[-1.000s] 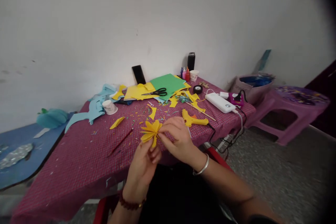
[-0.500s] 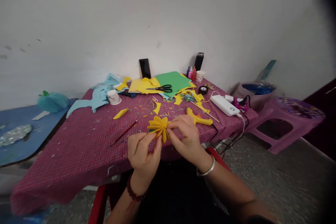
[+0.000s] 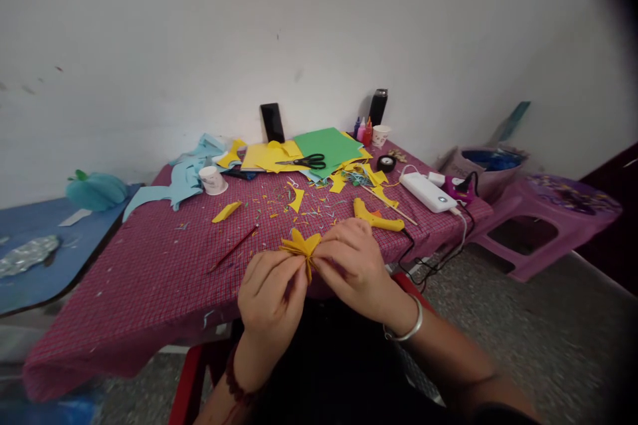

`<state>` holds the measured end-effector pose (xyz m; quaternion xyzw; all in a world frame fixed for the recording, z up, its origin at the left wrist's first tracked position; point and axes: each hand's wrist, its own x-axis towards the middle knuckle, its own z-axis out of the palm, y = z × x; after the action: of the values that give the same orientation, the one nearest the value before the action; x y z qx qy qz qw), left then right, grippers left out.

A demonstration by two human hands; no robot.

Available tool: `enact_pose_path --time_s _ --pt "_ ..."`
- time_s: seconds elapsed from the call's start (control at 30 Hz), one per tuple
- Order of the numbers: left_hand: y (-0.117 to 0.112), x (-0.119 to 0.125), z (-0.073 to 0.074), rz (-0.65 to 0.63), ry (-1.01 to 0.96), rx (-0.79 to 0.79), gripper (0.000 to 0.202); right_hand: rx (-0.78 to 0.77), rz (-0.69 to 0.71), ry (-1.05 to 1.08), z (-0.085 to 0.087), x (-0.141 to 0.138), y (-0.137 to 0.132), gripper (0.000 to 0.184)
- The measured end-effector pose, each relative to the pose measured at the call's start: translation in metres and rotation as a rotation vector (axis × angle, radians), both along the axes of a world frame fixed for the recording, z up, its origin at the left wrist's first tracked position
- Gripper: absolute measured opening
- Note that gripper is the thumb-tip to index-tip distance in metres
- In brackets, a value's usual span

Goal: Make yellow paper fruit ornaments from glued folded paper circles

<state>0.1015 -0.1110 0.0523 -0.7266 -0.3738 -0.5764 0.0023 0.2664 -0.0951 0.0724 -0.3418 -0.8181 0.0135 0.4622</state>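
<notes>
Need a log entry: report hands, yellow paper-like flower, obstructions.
Left hand, right hand both pinching flower. Flower fanned, partly hidden. Nothing seen blocking; yellow pistol-shaped glue gun beyond right hand.

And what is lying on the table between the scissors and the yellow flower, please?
In the head view, a yellow scrap and small scattered clippings lie between the scissors and the yellow flower.
</notes>
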Motion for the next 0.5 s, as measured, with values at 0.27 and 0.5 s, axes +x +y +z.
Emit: enact_pose_path --time_s 0.27,0.5 --pt "-0.009 -0.012 0.021 -0.187 0.175 -0.143 0.025 -0.025 0.144 -0.078 0.006 0.005 -0.007 0.014" --pt "-0.019 -0.016 0.031 -0.319 0.078 -0.318 0.027 -0.033 0.195 -0.093 0.01 0.004 -0.019 0.014"
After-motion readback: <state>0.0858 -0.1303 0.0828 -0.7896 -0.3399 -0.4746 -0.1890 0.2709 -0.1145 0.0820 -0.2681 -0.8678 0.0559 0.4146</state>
